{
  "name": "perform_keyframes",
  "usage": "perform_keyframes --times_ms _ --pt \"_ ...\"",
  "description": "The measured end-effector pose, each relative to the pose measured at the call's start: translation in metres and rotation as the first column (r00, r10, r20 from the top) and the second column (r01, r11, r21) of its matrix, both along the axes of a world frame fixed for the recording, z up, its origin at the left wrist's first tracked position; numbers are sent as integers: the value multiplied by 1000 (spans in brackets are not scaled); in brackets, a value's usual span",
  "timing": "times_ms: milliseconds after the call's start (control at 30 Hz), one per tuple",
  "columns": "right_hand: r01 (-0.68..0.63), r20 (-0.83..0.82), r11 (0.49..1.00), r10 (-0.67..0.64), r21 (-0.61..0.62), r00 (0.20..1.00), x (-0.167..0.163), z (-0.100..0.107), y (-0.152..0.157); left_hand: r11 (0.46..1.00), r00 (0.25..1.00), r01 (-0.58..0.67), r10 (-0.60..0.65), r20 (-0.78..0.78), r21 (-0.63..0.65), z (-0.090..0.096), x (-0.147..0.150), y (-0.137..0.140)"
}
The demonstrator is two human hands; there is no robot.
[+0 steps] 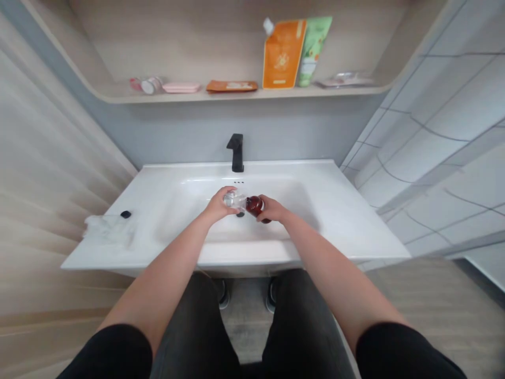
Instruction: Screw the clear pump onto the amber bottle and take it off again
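Over the white sink basin point(189, 210), my left hand point(216, 207) is closed round a clear, see-through cup point(234, 199). My right hand point(273, 209) grips a dark red-brown bottle point(254, 205), tilted so that its neck points left at the cup's mouth. Bottle neck and cup rim meet or nearly meet; I cannot tell whether they touch, nor whether liquid is flowing. Part of the bottle's body is hidden by my right fingers. A small black cap point(125, 214) lies on the counter at the left.
Behind the basin stands a black faucet point(237, 152). Crumpled clear plastic point(108, 231) lies on the left counter. The shelf point(177, 96) above holds an orange pouch point(283, 55), a green tube point(313, 50), a pink case point(181, 88) and an orange packet point(232, 86). A curtain point(51, 158) hangs left.
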State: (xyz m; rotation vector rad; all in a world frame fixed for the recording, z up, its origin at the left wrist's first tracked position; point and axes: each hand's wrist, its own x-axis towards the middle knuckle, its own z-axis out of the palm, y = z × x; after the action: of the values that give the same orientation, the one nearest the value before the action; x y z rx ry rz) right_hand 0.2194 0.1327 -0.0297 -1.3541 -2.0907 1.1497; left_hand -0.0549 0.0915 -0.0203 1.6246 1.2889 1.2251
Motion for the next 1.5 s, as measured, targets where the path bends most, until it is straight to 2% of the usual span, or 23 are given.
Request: perform_keyframes --times_ms 200,467,733,900,1500 --pt "-3 10 1000 3 -8 1000 0 4 -2 1000 1000 12 -12 -11 -7 1 0 -1" --pt "6 -17 1000 -6 -28 1000 1 7 -4 999 998 -32 33 -47 5 2 -2 -2" --pt "0 -44 996 -4 -90 999 1 6 -4 1000 999 -19 20 -36 19 5 -1 -3" --pt "4 -28 998 -6 -59 1000 1 7 -4 1000 1000 -14 14 -16 3 6 0 -3" --pt "-36 30 997 38 -70 999 2 12 -6 999 999 32 -33 25 8 1 -1 0"
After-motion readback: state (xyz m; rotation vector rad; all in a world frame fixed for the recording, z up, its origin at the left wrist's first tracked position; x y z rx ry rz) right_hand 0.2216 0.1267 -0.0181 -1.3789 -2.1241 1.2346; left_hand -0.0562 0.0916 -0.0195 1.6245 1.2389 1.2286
